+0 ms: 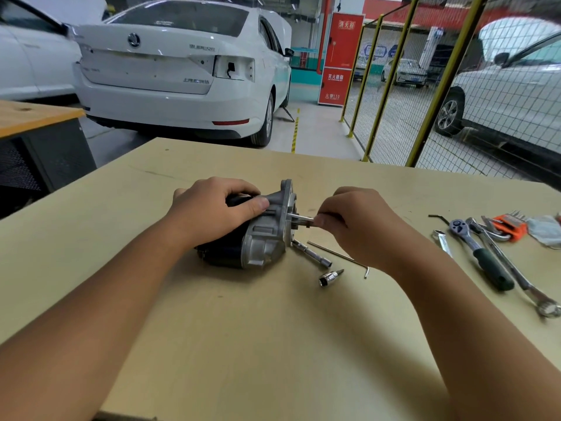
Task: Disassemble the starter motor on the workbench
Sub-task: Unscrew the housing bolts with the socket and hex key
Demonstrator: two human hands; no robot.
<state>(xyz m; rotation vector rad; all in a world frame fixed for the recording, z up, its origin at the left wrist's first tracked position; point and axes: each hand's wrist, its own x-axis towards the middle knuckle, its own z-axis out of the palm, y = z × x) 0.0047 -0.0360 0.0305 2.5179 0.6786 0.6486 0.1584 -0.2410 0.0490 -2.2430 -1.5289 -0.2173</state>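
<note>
The left hand [212,208] is gripping the starter motor [255,235] lying on the workbench [243,329], while the right hand [355,220] is pinching a small metal tool [303,219] at its flange. A socket extension [311,253], bit socket [330,276] and hex key [337,253] are lying just right of the motor; a ratchet [479,253] and wrenches [516,268] are lying further right.

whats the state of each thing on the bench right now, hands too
starter motor: lying on its side on the workbench, still assembled
left hand: grips the motor body
right hand: pinches a small tool set at the motor's end face
ratchet: lying unused
loose socket: lying on its side
extension bar: lying by the motor
long hex key: lying flat
</note>
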